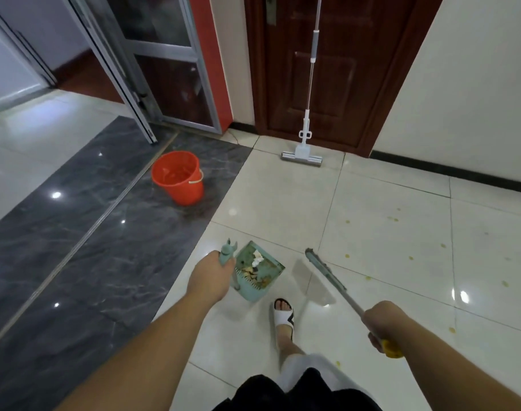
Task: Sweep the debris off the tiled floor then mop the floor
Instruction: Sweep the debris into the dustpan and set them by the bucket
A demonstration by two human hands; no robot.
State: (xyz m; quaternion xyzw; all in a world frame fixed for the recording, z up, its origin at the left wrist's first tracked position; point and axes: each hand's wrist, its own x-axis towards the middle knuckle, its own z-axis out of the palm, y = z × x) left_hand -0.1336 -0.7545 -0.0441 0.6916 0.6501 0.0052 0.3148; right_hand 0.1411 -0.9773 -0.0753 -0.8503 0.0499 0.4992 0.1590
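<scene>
Orange bucket (178, 180) stands on the dark tile strip, far left of the work.

Left hand (211, 275): fingers curled round the teal dustpan (257, 274) handle; the pan is loaded with scraps and paper and looks tilted, so a jolt could tip the load back out.

Sponge mop (303, 149) leans on the brown door (342, 69); could slide down.

Right hand (381, 323): fingers wrapped round the broom (324, 271) shaft, head raised.

Yellow debris (347, 256) remains scattered on the white tiles at right; mopping now would smear it.

No legible writing.
</scene>
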